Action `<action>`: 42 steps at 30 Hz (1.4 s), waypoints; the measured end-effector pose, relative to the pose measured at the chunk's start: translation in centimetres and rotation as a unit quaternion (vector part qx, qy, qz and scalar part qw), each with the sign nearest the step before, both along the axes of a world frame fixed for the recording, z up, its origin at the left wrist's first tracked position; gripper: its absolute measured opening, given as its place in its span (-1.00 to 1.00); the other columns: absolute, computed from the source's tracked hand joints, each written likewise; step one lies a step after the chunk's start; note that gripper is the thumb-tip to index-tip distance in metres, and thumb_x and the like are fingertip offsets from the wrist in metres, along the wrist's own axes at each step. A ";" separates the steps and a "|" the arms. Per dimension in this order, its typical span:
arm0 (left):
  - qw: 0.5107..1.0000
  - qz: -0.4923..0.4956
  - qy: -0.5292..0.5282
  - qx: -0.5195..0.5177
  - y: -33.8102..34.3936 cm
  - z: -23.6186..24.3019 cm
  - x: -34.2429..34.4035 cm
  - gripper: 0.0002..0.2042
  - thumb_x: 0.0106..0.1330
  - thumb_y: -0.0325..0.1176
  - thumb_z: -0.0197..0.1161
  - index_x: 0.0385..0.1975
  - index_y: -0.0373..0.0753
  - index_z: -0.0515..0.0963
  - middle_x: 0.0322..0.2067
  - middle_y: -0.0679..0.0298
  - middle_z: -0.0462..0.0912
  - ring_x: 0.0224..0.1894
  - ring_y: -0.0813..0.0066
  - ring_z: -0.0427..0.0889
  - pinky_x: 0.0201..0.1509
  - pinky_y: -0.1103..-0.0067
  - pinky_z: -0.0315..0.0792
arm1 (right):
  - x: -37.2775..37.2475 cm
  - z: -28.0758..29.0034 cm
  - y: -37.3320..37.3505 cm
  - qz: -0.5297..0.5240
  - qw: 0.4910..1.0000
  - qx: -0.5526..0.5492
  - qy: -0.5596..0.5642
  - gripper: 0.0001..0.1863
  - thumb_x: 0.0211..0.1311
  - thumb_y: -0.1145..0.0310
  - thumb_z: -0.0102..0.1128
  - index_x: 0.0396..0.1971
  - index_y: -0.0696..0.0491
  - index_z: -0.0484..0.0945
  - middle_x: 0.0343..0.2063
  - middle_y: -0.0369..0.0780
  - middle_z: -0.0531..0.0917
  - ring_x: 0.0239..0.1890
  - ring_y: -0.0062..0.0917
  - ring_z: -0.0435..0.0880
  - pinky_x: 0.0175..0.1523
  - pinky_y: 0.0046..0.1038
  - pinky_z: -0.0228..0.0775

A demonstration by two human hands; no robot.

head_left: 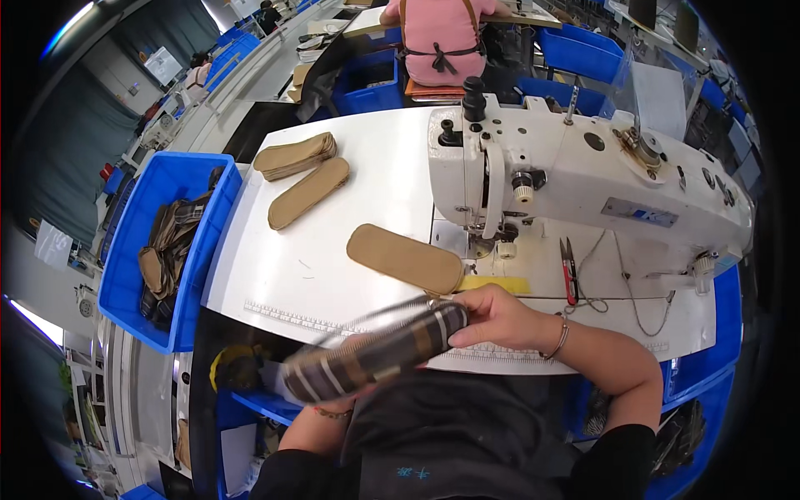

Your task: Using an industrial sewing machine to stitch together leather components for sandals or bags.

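My right hand (493, 321) grips the right end of a dark plaid fabric pouch (367, 354), which has tan and white stripes and is held over the table's front edge. My left hand (373, 387) holds it from beneath, mostly hidden behind it. An oval tan piece (404, 257) lies just beyond the pouch, beside the needle of a white sewing machine (583, 175). A stack of tan ovals (293, 154) and another oval piece (308, 192) lie farther back on the white table (233, 267). Red-handled snips (569, 271) rest right of the needle.
A blue bin (171, 250) of plaid and tan pieces stands left of the table. A yellow strip (496, 283) and a chain (642, 317) lie by the machine. A person in pink (442, 50) sits beyond, among more blue bins (367, 92). Blue trays sit under the table.
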State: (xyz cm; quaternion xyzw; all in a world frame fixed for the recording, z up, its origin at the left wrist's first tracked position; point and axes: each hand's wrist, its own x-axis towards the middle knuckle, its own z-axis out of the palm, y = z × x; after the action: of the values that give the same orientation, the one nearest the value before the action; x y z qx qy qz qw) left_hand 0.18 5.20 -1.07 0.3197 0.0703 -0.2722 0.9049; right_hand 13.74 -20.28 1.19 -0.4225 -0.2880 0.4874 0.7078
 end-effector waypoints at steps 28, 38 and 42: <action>0.908 0.120 -0.184 0.358 -6.7 2.5 1.0 -0.62 0.15 -0.33 0.52 -0.27 -0.18 0.35 -0.34 0.43 0.49 -0.28 0.69 0.51 -0.20 0.73 0.42 | -0.4 0.4 0.1 -0.048 0.981 -0.128 -0.135 -0.70 0.05 0.34 0.51 -0.27 0.16 0.62 -0.43 -0.40 0.64 -0.35 -0.81 0.52 -0.21 -0.66 0.40; 0.939 0.169 -0.135 0.269 -5.9 1.7 0.4 -0.90 0.42 -0.40 0.22 -0.21 -0.28 0.50 -0.23 0.36 0.63 -0.17 0.72 0.53 -0.02 0.68 0.42 | 0.3 -0.5 -0.2 0.001 0.999 -0.048 -0.001 -0.80 0.33 0.27 0.30 -0.34 0.12 0.61 -0.43 -0.43 0.62 -0.33 -0.83 0.52 -0.18 -0.69 0.38; 0.983 0.147 -0.075 0.077 -6.3 1.3 0.6 -0.76 0.44 -0.25 0.20 -0.08 -0.29 0.51 -0.13 0.29 0.66 -0.07 0.60 0.59 0.08 0.59 0.45 | 0.5 -1.0 -0.1 0.042 0.999 -0.026 -0.003 -0.75 0.33 0.25 0.31 -0.46 0.10 0.58 -0.49 -0.42 0.61 -0.37 -0.81 0.55 -0.23 -0.67 0.42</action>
State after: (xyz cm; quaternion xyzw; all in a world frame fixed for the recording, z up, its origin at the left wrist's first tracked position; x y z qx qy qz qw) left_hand 0.80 -1.07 0.19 0.3938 0.0692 -0.1052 0.9105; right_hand 14.28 -20.42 0.22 -0.4294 -0.2951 0.5229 0.6747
